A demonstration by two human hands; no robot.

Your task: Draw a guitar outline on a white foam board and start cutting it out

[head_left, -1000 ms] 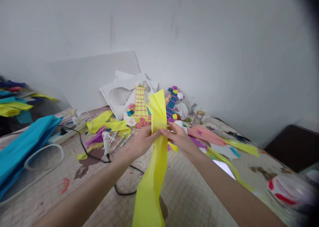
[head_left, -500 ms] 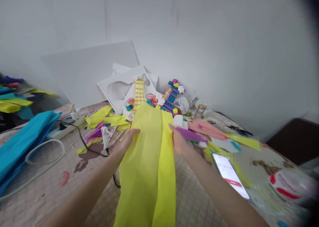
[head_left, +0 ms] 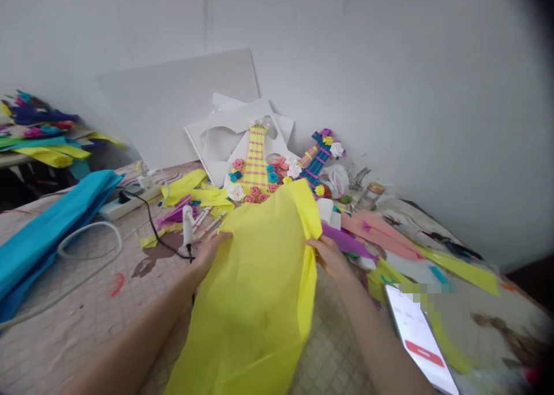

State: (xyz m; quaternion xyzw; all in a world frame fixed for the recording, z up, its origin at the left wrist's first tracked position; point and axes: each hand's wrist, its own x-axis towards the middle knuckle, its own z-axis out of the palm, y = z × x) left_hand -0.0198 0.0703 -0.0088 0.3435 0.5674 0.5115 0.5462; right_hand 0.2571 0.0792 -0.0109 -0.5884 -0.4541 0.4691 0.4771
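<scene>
A long sheet of yellow crepe paper (head_left: 255, 279) hangs between my two hands, its lower end running out of the bottom of the view. My left hand (head_left: 212, 250) is closed on its left edge. On the right edge, where a strip of the paper is folded over, my right hand (head_left: 329, 255) pinches it; some fingertips are hidden behind the sheet. Beyond the paper stands a yellow woven piece (head_left: 256, 163) edged with paper flowers, and beside it a blue woven piece (head_left: 318, 159) with flowers.
A white glue gun (head_left: 187, 226) stands left of the paper. Blue crepe paper (head_left: 56, 227), a power strip (head_left: 123, 204) and a white cable (head_left: 93, 224) lie further left. To the right are a lit phone (head_left: 418, 337), pink paper (head_left: 381, 233) and a glass jar (head_left: 371, 197).
The yellow sheet has been opened wider, and its folded strip on the right is narrower. My hands have moved apart slightly. The view has shifted, so the table things sit further right.
</scene>
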